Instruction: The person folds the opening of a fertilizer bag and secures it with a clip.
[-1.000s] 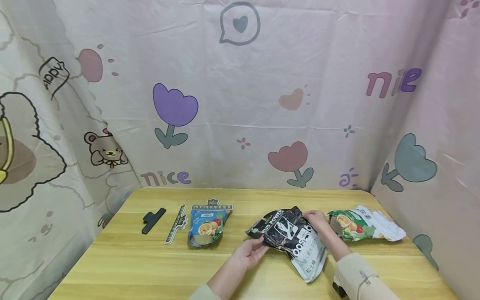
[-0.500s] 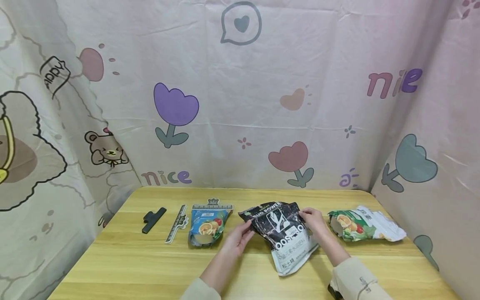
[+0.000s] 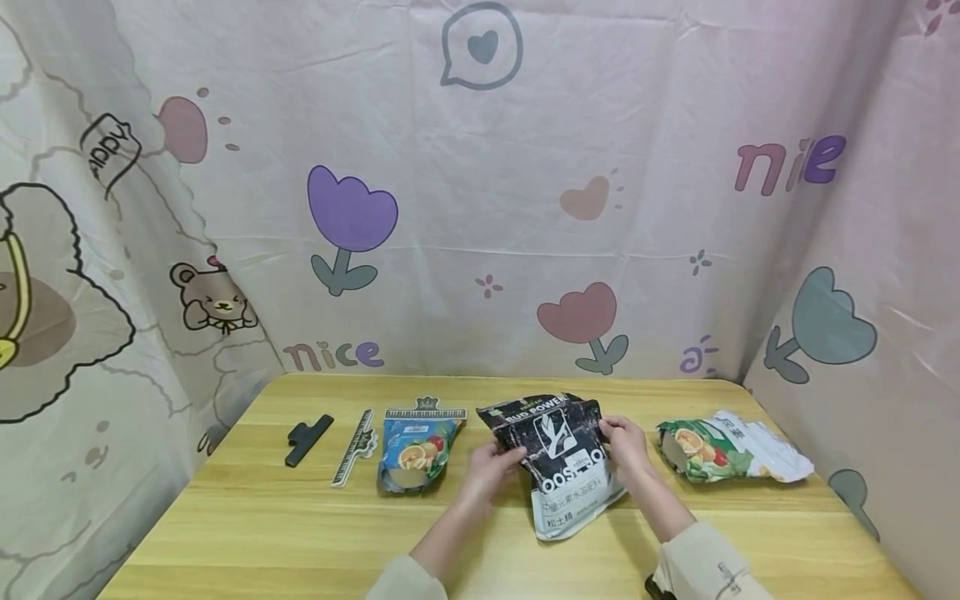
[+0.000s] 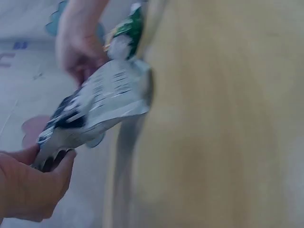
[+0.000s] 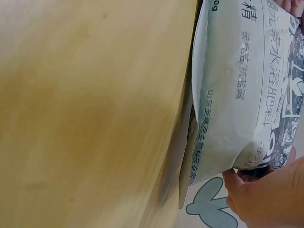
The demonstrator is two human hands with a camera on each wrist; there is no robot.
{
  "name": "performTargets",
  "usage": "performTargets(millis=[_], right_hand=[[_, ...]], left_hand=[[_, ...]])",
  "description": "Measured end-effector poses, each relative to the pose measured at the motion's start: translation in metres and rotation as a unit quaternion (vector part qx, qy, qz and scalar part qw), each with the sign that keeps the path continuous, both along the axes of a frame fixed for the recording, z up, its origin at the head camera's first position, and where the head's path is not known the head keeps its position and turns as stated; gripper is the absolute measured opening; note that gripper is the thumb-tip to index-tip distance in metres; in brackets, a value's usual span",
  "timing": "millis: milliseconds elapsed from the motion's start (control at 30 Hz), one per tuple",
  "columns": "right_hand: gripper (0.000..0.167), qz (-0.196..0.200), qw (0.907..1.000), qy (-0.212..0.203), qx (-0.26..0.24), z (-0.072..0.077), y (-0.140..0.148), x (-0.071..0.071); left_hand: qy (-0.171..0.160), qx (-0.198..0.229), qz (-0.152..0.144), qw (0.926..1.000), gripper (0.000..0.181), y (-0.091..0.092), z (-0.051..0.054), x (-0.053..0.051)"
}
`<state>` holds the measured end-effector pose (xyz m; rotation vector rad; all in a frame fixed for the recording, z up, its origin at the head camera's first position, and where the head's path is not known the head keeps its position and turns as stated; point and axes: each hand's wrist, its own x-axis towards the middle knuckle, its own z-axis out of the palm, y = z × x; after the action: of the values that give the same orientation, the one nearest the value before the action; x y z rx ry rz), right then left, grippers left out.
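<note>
A black and white fertilizer bag [image 3: 573, 492] is held up between both hands, its black top edge tilted away and its white bottom nearest the person. My left hand [image 3: 487, 475] grips the bag's left side, thumb on the front. At the right side, my right hand [image 3: 628, 450] pinches the edge near the black upper part. The left wrist view shows the left hand [image 4: 35, 185] pinching one edge of the bag [image 4: 111, 92]. In the right wrist view, the right hand [image 5: 268, 194] holds the bag's side, its white lower end close to the tabletop.
Left of the bag lie a blue pouch [image 3: 411, 458] with a keyboard-patterned clip [image 3: 424, 412] across its top, another keyboard-patterned clip [image 3: 352, 450] and a black clip [image 3: 309, 440]. A green and white bag [image 3: 723, 450] lies to the right. Printed curtains surround the wooden table [image 3: 300, 533].
Both hands have shifted the fertilizer bag left and slightly away, turning it more upright with its front facing the person. The left hand's thumb has come onto the front. Other items stay put.
</note>
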<state>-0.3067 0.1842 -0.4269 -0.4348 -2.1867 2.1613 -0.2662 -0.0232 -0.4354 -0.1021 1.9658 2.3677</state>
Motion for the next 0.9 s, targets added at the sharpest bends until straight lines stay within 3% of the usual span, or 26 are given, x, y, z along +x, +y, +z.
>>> performTargets(millis=[67,167,300,633,900], right_hand=[[0.024,-0.005,0.9999,0.003,-0.008,0.0,-0.001,0.0],[0.025,-0.011,0.9998,0.006,-0.012,0.001,-0.002,0.001],[0.024,-0.015,0.9996,0.014,-0.018,0.001,-0.001,0.004],[0.024,-0.023,0.9978,0.033,-0.052,-0.003,-0.007,0.004],[0.024,-0.01,0.9962,0.056,-0.066,0.0,-0.012,0.008]], left_hand=[[-0.001,-0.019,-0.009,0.9998,0.05,0.006,-0.005,0.004],[0.007,-0.008,-0.032,0.9994,0.05,0.013,-0.009,0.008],[0.018,-0.012,-0.057,0.9981,0.045,0.015,-0.008,0.01],[0.086,-0.118,-0.048,0.9882,0.027,0.01,0.0,0.007],[0.082,-0.184,-0.04,0.9786,0.025,-0.001,0.01,0.001]])
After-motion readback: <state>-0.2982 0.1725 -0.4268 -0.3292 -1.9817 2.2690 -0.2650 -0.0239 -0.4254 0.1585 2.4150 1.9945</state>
